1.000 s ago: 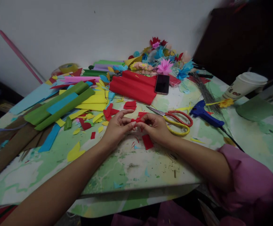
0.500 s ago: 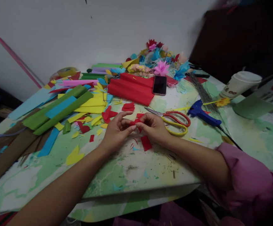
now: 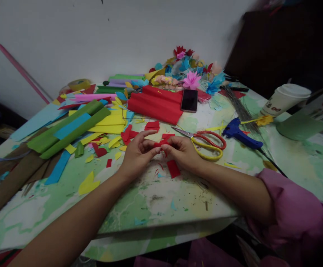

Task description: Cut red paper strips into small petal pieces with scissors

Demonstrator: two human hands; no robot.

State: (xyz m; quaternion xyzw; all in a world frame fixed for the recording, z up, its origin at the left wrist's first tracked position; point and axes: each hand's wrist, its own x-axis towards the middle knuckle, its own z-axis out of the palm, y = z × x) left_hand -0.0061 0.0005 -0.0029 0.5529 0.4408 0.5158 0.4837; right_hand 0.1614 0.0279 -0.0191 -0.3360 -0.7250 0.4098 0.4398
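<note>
A small piece of red crepe paper (image 3: pixel 158 144) is pinched between my two hands above the table. My left hand (image 3: pixel 138 152) grips its left side with thumb and fingertip, while my right hand (image 3: pixel 183 151) has the right side; its far fingers are partly hidden. Just below, a red paper rectangle (image 3: pixel 173 169) lies on the table near thin red snippets. Scissors (image 3: pixel 207 142) with one orange and one yellow handle rest right of my right hand. Red petal-shaped cutouts (image 3: pixel 128 135) lie beyond my left hand.
A blue glue gun (image 3: pixel 242 134) with a cord and a lidded paper cup (image 3: pixel 285 99) stand at the right. A phone (image 3: pixel 189 100) lies by a red crepe sheet (image 3: pixel 154 105). Paper flowers (image 3: pixel 192 79) are heaped at the back. Green crepe rolls (image 3: pixel 67 128) lie left.
My fingers have shifted very slightly around the red paper; my right fingers look a little more curled. Everything else on the table stays in place.
</note>
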